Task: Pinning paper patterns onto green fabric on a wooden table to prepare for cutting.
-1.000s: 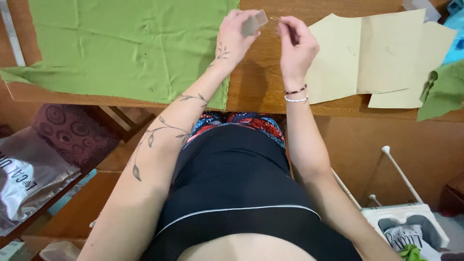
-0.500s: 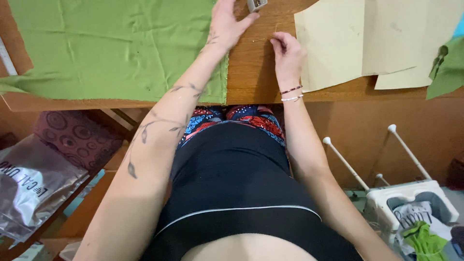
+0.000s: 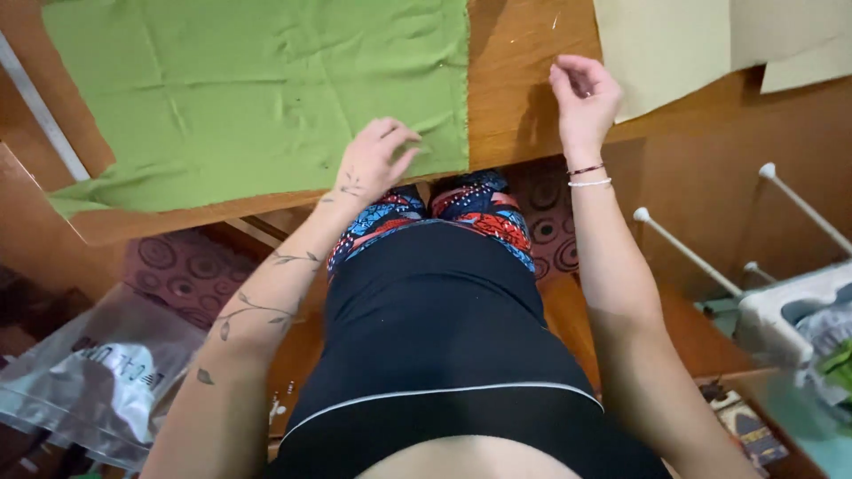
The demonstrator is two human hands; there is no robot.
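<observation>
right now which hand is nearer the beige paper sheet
Right. The right hand hovers over the bare wooden table, just beside the paper sheet's left edge. The left hand rests on the green cloth, farther off.

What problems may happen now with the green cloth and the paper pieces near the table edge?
The green fabric overhangs the front edge of the wooden table at its left corner; with the left hand pressing near that edge, it may slide or wrinkle. The beige paper pieces also stick out past the edge beside the right hand, so a bump might bend them or knock them down.
</observation>
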